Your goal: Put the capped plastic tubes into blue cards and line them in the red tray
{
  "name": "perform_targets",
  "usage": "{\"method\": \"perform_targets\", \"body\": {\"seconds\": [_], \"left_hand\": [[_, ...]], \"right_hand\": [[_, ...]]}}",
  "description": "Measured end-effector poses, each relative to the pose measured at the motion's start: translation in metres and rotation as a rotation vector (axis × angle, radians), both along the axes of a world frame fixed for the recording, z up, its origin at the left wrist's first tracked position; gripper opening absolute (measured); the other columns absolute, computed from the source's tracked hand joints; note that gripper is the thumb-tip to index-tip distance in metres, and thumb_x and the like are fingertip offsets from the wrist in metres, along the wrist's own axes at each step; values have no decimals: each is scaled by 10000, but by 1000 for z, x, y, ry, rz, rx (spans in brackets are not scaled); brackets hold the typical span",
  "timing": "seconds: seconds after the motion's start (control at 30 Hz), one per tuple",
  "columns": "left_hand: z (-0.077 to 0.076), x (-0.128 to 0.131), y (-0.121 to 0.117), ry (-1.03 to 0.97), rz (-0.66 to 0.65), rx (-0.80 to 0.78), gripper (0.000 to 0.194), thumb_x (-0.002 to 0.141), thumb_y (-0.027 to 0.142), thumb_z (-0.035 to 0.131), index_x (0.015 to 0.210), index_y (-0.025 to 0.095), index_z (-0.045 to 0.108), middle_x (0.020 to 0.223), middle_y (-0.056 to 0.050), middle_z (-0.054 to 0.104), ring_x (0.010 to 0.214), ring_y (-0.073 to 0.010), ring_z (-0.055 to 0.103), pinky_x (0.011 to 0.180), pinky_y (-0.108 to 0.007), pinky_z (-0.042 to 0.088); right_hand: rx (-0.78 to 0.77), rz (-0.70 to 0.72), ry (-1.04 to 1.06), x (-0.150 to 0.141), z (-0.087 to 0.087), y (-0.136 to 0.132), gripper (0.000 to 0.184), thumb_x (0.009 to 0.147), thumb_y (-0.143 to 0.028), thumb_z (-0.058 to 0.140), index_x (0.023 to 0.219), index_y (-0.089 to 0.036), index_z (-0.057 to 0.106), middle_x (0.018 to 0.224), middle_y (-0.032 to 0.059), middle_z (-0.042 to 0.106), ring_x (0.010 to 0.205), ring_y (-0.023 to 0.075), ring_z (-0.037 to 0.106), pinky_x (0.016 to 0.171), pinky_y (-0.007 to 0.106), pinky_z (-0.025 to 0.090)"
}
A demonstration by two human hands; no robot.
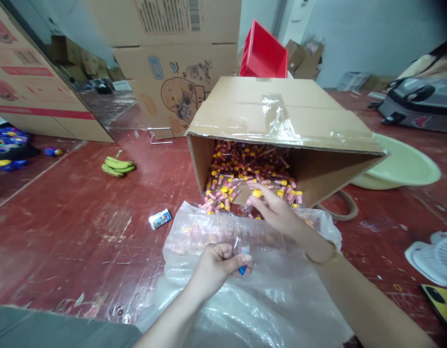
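My left hand [223, 261] is closed, thumb against fingers, on a small clear plastic piece with a blue tip [242, 258]; its exact kind is hard to make out. At the mouth of the cardboard box [281, 116], my right hand [274, 205] pinches a small yellow-capped bottle [257, 193] between thumb and fingers. Many similar little bottles with yellow caps and pink contents [223, 193] lie heaped inside the box, which rests on its side. A translucent plastic sheet [281, 280] spreads from the opening beneath both hands, with more bottles showing through it.
Bananas [117, 166] and a small blue-and-white packet [160, 219] lie on the red floor to the left. A tape roll [341, 205] and pale green basin [400, 164] sit right of the box. White slippers [433, 256] and a yellow phone [440, 304] are at far right.
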State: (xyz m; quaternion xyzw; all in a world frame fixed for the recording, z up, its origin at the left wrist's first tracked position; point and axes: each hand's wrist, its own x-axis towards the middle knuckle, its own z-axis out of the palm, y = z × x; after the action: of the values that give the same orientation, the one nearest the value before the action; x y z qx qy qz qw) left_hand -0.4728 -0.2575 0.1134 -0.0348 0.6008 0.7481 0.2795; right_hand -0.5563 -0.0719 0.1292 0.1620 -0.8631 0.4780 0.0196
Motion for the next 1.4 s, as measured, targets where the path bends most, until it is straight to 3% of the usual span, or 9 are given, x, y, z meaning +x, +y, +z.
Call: {"method": "perform_targets", "body": {"seconds": [0.13,0.27,0.5,0.77,0.93,1.03,1.13,1.27,1.4], "left_hand": [[5,-3,15,26,1,8,362,550,433,860,555,150,635,532,-25,661,486,-124,580,494,-228,413],[15,-4,25,21,-9,40,328,510,377,883,668,152,704,546,-16,672,485,-131,578,525,-253,448],[7,-5,29,44,3,23,310,517,352,880,682,155,707,595,-23,691,519,-153,610,573,-278,474],[1,-6,34,35,-27,34,321,516,354,891,638,144,682,576,-22,685,525,-133,607,575,-246,460],[6,-4,34,-142,-29,183,376,636,410,832,864,129,727,791,-86,744,641,-160,665,618,-273,535],[8,-4,37,-243,-7,256,386,673,412,810,901,111,727,862,-114,744,649,-161,676,621,-273,556],[10,-5,44,-280,45,294,373,671,396,816,881,99,732,822,-112,743,663,-156,685,654,-252,559],[12,-8,54,-267,72,289,373,657,384,828,876,98,727,773,-96,738,646,-150,684,664,-247,560],[14,-8,56,-256,39,305,384,677,402,810,901,105,716,825,-101,738,644,-144,674,656,-250,552]], "right_hand": [[-206,1,42,49,27,31,299,943,-319,493,1211,-278,365,935,19,588,859,167,594,778,334,493],[-34,-38,215,68,35,34,115,911,-268,547,974,-258,451,854,11,558,750,146,550,681,295,462],[98,6,272,67,43,33,85,903,-263,552,941,-242,479,812,-1,586,708,131,557,654,272,454],[-204,-21,23,60,23,29,132,874,-316,602,892,-228,506,766,-17,547,675,110,533,612,237,456],[-473,-22,-253,67,-5,28,218,867,-412,602,917,-232,491,761,-13,573,710,135,583,653,277,490],[-429,78,-252,87,-14,20,451,727,-394,761,1052,-248,485,1079,63,591,1024,216,584,888,382,493],[-343,54,-272,107,-14,6,854,541,-294,883,1223,-267,371,1251,107,505,1140,265,539,915,403,502],[-307,-107,-255,116,-10,-7,777,605,-167,796,1217,-256,327,1231,106,490,1065,237,594,844,363,543],[-323,-110,-159,116,-11,-6,662,624,-102,714,1155,-267,353,1211,85,478,1049,214,598,782,303,556]]}}
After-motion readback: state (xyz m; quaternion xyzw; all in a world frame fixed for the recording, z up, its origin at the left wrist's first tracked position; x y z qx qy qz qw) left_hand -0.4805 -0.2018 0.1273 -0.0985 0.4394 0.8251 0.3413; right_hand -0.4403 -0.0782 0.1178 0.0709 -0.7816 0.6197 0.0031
